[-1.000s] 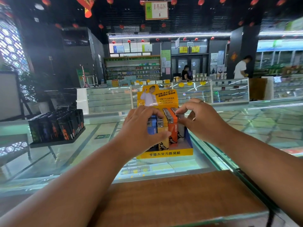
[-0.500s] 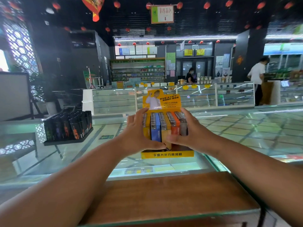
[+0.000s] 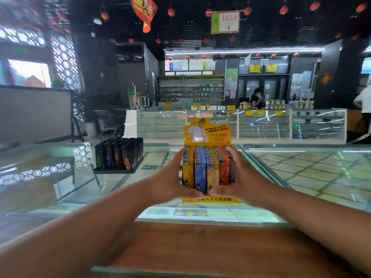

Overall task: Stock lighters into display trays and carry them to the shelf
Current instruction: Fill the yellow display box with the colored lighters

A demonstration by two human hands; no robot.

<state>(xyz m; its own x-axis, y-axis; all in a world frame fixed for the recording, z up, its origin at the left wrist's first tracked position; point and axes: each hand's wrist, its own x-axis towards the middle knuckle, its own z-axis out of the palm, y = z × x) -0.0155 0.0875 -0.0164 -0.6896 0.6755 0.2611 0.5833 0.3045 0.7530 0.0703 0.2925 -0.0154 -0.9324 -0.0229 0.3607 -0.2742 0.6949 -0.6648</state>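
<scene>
- Centre frame: left hand (image 3: 170, 178) and right hand (image 3: 244, 177) curl round opposite sides of the yellow cardboard display tray (image 3: 212, 200).
- The squeeze likely keeps the multicoloured plastic lighters (image 3: 207, 167) upright and packed for carrying.

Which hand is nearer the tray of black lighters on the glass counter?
Left. The left hand grips the left side of the yellow lighter tray, the side facing the black lighters, which stand apart further left. The right hand grips the tray's opposite side.

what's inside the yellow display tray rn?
Rows of upright lighters: yellow, blue, orange, grey. Left hand and right hand clasp them, covering outer sides and lower front; yellow display tray floor hidden.
</scene>
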